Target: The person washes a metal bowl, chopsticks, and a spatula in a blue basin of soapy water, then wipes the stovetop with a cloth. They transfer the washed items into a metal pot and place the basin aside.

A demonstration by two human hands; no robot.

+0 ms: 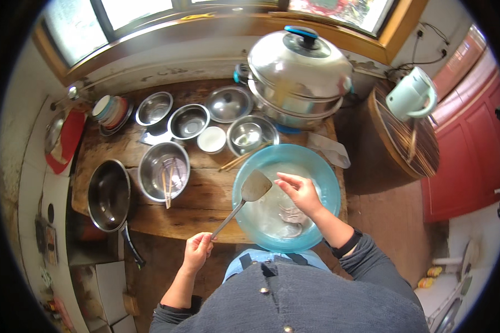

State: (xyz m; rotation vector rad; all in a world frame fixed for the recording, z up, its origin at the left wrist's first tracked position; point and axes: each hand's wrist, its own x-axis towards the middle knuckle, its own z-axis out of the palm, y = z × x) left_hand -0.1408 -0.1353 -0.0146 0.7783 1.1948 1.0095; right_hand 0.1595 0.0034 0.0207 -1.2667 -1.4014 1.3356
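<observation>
My left hand point(198, 251) grips the handle of a metal wok spatula point(256, 185), whose flat blade is over the left part of a blue plastic basin point(332, 183). My right hand point(298, 193) hovers above the basin to the right of the blade, fingers apart and holding nothing. Cloudy water fills the bottom of the basin. In it lie a crumpled greyish cloth point(292, 214) and, just below, a shiny rounded object that I cannot make out. The basin sits at the front right edge of a wooden table point(210, 179).
A steel bowl point(146, 189) with chopsticks and a black frying pan point(108, 195) stand to the left. Several steel bowls, a lid point(229, 104) and a large steamer pot point(302, 75) line the back. Right of the table, a mint kettle point(408, 95) rests on a round wooden barrel point(368, 145).
</observation>
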